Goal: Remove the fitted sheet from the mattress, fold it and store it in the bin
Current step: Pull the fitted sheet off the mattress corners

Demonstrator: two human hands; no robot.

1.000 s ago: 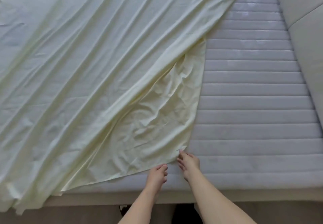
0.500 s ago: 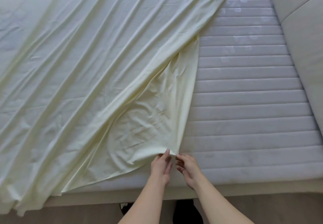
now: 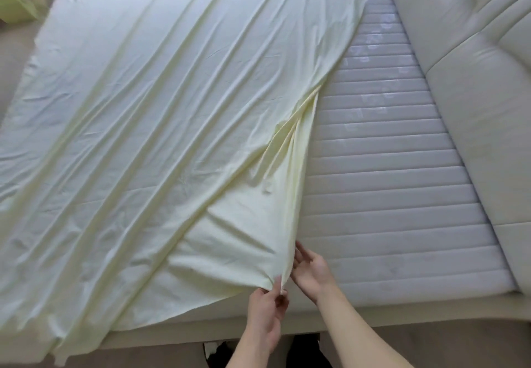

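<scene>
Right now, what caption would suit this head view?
Left hand pinches the pale yellow fitted sheet corner; right hand touches its edge, ribbed mattress exposed.

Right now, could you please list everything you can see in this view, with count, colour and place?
fitted sheet: one, pale yellow, spread creased over the left and middle of the mattress, near right corner lifted.
mattress: one, grey-white, ribbed, bare on the right.
headboard: one, cream, padded, along the right edge.
bed frame: one, beige, along the near edge.
green object: one, far left corner, too cropped to identify.
left hand: pinches the sheet's corner.
right hand: open, fingers straight beside the lifted sheet edge.
</scene>
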